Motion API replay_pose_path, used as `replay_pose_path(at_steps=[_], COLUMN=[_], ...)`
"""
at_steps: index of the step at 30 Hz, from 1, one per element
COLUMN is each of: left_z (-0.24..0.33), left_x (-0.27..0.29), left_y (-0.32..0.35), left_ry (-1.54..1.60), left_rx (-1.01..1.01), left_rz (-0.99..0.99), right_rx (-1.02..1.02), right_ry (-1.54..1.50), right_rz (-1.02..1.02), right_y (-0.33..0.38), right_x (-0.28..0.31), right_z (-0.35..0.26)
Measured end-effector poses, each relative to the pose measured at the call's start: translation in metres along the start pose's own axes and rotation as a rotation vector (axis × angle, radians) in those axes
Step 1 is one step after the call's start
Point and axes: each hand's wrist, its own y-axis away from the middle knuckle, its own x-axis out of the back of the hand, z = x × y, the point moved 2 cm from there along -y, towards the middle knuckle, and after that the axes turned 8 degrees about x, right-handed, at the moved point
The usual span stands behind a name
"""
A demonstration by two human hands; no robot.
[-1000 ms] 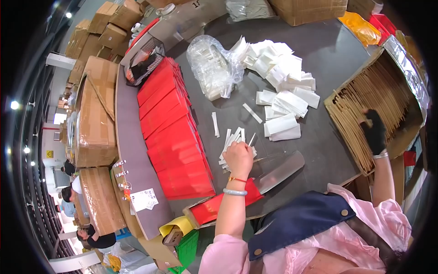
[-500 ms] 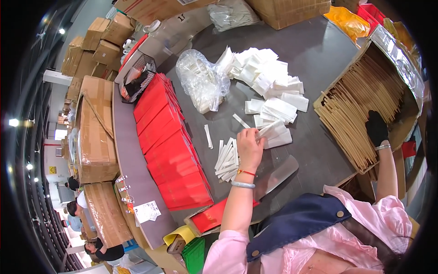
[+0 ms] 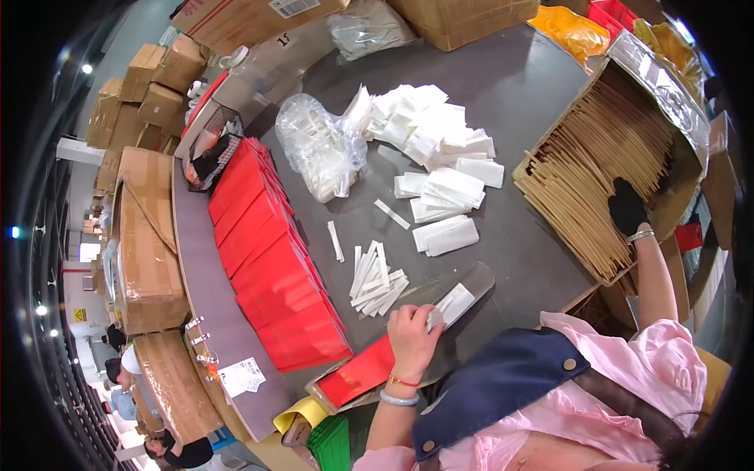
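My bare left hand [image 3: 412, 339], fingers pinched, holds a white paper packet [image 3: 455, 304] over a clear plastic strip [image 3: 476, 282] near the table's front. The strip's lower-left end meets a long red piece [image 3: 357, 378]. My right hand [image 3: 628, 206], in a black glove, lies on densely packed thin brown pieces [image 3: 585, 216] in an open carton [image 3: 682, 179]; its fingers look stretched out, partly hard to make out. Farther in lie stacks of white packets [image 3: 452, 188] and a pile of narrow white strips [image 3: 377, 279].
Overlapping red sheets or packets [image 3: 271, 275] run along the table's left side. A clear plastic bag [image 3: 318, 145] lies beside the white heap. A black wire basket [image 3: 212, 149] stands at the back left. Cartons [image 3: 463, 20] stand along the far edge; people work at far left.
My left hand has moved from the white stack toward me, bringing a white packet onto the clear strip. My gloved right hand stays on the brown pieces. The whole view has shifted slightly.
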Motion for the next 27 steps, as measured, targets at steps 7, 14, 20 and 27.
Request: replay_pose_path(at_steps=[7,14,20,27], left_z=[-0.009,-0.018,-0.024,-0.015], left_x=[-0.003,0.022,0.031,0.008], left_y=[0.013,0.032,0.044,0.032], left_ry=[-0.025,-0.023,-0.117,-0.073], left_rx=[-0.072,0.065,0.081,0.028], left_rz=[0.036,0.079,0.012,-0.022], right_rx=[0.092,0.47,0.993,1.183], right_ry=[-0.348,-0.816,-0.4,-0.665], right_rz=[0.2,-0.114,-0.318,-0.342], right_y=[0.029,0.064,0.059,0.075], right_x=[0.062,0.065,0.02,-0.009], right_z=[-0.078,-0.217,-0.282,-0.349])
